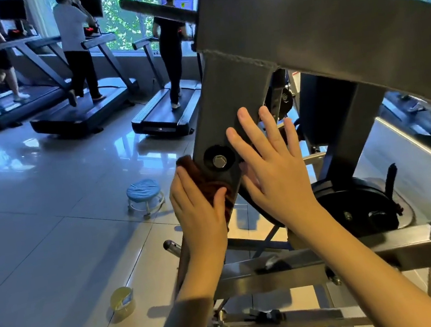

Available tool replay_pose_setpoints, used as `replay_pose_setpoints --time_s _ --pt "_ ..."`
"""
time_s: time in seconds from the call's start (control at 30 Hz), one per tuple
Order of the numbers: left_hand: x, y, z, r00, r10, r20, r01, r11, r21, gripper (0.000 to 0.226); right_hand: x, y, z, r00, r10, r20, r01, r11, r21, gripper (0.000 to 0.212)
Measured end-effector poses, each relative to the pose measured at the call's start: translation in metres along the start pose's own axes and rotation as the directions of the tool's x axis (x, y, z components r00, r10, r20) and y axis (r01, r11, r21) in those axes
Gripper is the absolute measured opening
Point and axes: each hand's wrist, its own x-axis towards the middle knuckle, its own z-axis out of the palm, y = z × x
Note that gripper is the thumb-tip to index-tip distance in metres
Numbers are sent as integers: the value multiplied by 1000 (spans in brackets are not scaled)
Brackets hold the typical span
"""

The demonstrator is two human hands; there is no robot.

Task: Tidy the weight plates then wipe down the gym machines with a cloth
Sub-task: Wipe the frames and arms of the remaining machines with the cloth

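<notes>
**A:** Entry one, the hands?

**B:** My left hand [199, 210] is gripping the dark brown cloth [206, 183]. The fingers are lying over it and the thumb is closing in from the near side. I am pressing it against the left edge of the grey steel lever arm [229, 96]. My right hand [275, 179] is lying flat and wide open on the arm's right side, fingers spread, holding nothing.

**A:** Entry two, fittings on the arm?

**B:** One hex bolt [219, 161] in a black washer is sitting between my two hands, just right of the cloth.

**A:** Entry three, plates?

**B:** One black weight plate [355, 207] is hanging on the machine low on the right, beyond my right wrist.

**A:** Entry four, floor stock?

**B:** One small stool [143, 192] with a blue cushion is standing on the tiled floor [38, 240], left of the machine. One yellow tub [122, 303] is sitting nearer, also to the left. Three treadmills [165, 114] are lining the far windows, with a person walking on each.
</notes>
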Motion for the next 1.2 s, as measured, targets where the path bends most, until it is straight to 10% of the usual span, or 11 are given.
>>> replay_pose_setpoints --time_s 0.77,1.0,1.2 --pt "-21 -67 -22 952 -175 250 204 974 -95 54 -47 -20 16 995 49 81 -44 997 -64 61" --pt "0 -37 -22 982 10 190 13 993 -117 70 -66 -37 31 992 76 99 -65 991 -113 58" --pt "-34 -91 -32 909 -177 376 218 974 -67 65 -77 -42 37 987 68 147 -45 987 -157 59"
